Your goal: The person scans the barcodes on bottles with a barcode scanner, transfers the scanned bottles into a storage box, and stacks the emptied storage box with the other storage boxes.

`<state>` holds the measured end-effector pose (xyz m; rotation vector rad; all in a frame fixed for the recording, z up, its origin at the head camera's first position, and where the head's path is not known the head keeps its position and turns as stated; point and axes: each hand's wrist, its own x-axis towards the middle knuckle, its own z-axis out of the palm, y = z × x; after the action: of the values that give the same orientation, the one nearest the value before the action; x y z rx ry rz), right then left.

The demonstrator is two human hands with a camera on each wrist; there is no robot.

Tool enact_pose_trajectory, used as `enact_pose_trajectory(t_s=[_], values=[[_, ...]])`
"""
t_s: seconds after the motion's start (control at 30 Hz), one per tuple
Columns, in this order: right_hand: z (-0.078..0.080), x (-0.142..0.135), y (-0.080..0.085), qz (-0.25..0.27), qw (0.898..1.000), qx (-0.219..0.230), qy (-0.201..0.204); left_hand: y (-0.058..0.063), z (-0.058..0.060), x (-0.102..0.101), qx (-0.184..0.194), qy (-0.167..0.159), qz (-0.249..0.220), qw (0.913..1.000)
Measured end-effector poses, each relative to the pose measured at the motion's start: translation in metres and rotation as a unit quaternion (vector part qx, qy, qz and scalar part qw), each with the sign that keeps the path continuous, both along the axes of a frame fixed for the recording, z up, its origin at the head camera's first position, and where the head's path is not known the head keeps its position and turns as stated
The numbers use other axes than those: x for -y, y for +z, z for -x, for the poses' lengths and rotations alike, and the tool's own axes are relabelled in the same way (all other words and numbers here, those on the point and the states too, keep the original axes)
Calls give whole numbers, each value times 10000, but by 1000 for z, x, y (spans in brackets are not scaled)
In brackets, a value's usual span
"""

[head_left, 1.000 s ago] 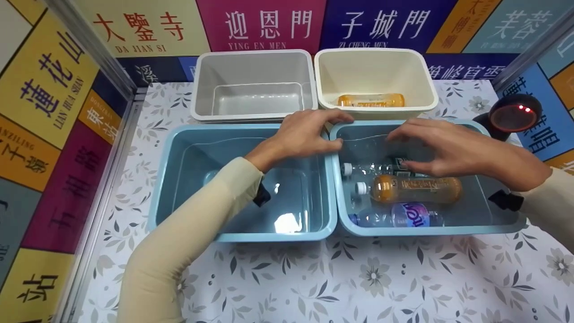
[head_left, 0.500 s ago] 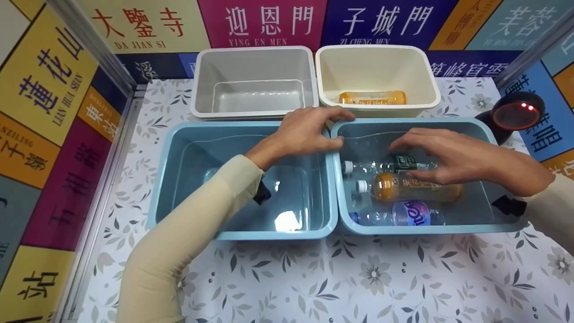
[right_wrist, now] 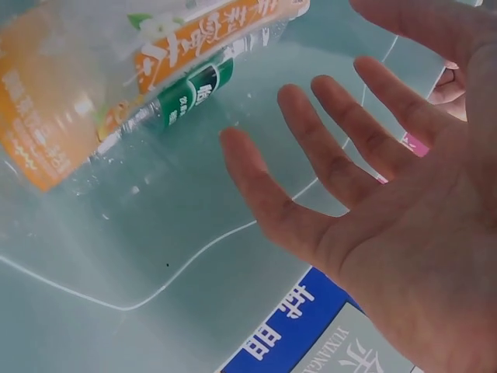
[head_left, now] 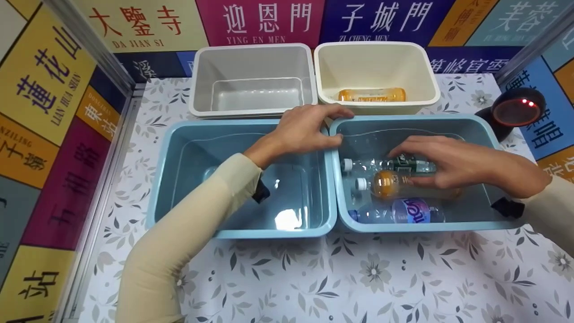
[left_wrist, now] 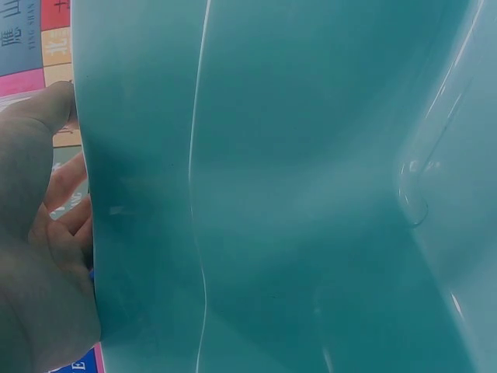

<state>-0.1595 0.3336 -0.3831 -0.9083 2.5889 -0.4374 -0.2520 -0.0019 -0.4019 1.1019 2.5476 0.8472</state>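
Note:
My right hand [head_left: 462, 161] reaches into the right blue bin [head_left: 426, 227], its fingers spread above the bottles. Beneath it lies an orange-labelled plastic bottle [head_left: 384, 184] with a white cap, partly covered by the hand. Behind that is a clear bottle [head_left: 370, 166] with a green label; a bottle with a purple label [head_left: 411, 211] lies nearest the front wall. The right wrist view shows an apparent gap between the fingers and the orange-labelled bottle [right_wrist: 46, 101]. My left hand [head_left: 302, 129] rests at the rims where the two blue bins meet, fingers extended.
The left blue bin [head_left: 273, 233] stands beside the right one. Behind them are a grey bin [head_left: 255, 65] and a cream bin [head_left: 372, 67] holding another orange bottle [head_left: 372, 95]. A black device with red lights [head_left: 518, 110] stands at right. Printed panels enclose the flowered tabletop [head_left: 372, 273].
My right hand has moved slightly down and towards the orange-labelled bottle, uncovering more of the green-labelled one. The left hand has stayed at the rims.

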Motion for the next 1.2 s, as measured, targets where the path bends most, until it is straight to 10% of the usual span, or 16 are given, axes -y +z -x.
enact_pose_trajectory(t_s=[1.2], values=[[-6,-3,-26,-667,9957,623,-174,-1,0,2,12,-41,-36,10000]])
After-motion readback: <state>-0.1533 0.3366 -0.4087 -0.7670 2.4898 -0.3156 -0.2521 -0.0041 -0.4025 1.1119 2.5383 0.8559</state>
